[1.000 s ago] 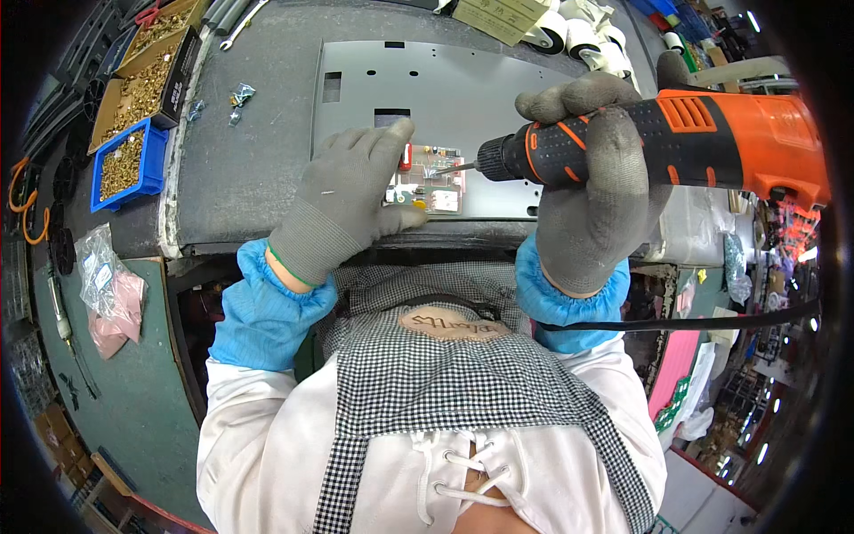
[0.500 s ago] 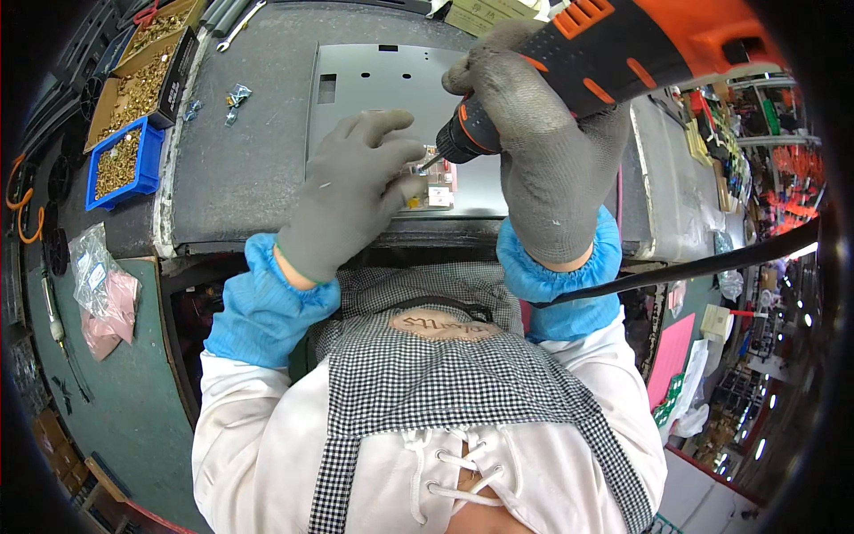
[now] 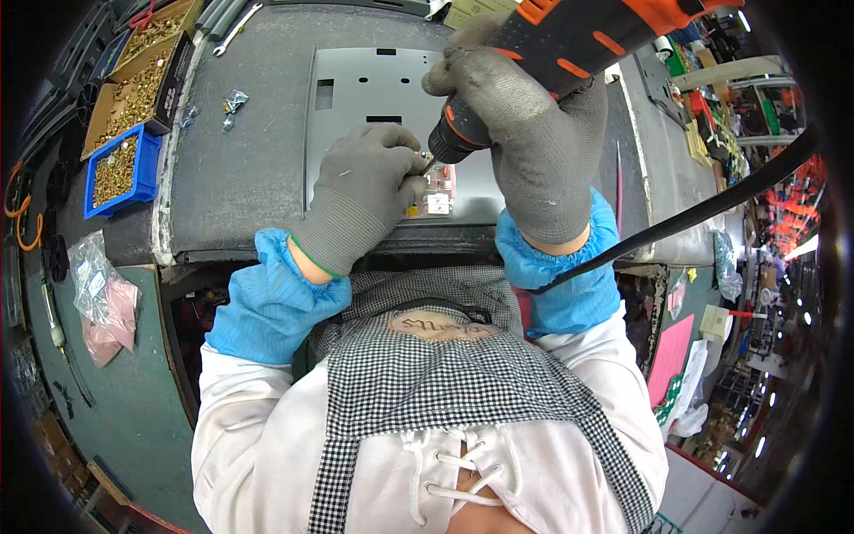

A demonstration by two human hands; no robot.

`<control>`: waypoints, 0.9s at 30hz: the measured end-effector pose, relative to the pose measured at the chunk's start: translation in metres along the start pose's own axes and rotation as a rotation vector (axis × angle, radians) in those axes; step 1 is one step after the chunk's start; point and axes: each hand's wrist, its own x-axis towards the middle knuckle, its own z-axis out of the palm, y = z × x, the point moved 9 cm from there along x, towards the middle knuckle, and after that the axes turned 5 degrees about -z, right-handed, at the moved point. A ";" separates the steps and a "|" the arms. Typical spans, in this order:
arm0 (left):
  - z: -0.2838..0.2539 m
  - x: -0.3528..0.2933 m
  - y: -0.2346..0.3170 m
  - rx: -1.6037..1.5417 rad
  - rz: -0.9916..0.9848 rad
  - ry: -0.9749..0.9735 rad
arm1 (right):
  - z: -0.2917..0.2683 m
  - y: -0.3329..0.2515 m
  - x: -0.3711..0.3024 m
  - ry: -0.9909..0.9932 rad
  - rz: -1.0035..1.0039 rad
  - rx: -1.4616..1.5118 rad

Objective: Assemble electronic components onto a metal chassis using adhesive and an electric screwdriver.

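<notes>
My right hand, in a grey glove, is wrapped round an orange and black power drill. The drill's chuck slants down to the left, and its thin bit ends beside the fingertips of my left hand. That hand, gloved too, lies over the lower left of a grey metal panel, fingers curled in. Whatever its fingertips pinch is hidden. Just right of them sits a small board with red, white and yellow parts, on the panel near its front edge.
At the left stand a blue bin and a cardboard box, both with brass-coloured fasteners. A few silver fasteners and a wrench lie on the dark worktop. A black cable crosses above my right forearm.
The drill and my right hand have shifted left. My left hand's fingers have curled closer together beside the bit. The panel looks much the same.
</notes>
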 end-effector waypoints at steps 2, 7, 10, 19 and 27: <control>0.006 0.002 -0.003 0.012 -0.044 -0.053 | 0.002 0.003 0.004 -0.054 -0.033 0.000; 0.005 -0.001 -0.004 -0.045 -0.058 -0.002 | 0.013 0.005 0.009 -0.151 -0.119 -0.103; 0.008 -0.001 -0.006 -0.045 -0.070 -0.003 | 0.009 0.027 0.008 -0.079 -0.059 0.158; 0.006 0.005 -0.006 -0.057 -0.062 0.013 | 0.015 0.035 0.022 -0.196 0.014 0.191; 0.004 -0.004 -0.011 -0.041 -0.083 0.056 | 0.021 0.031 0.012 -0.212 0.145 0.160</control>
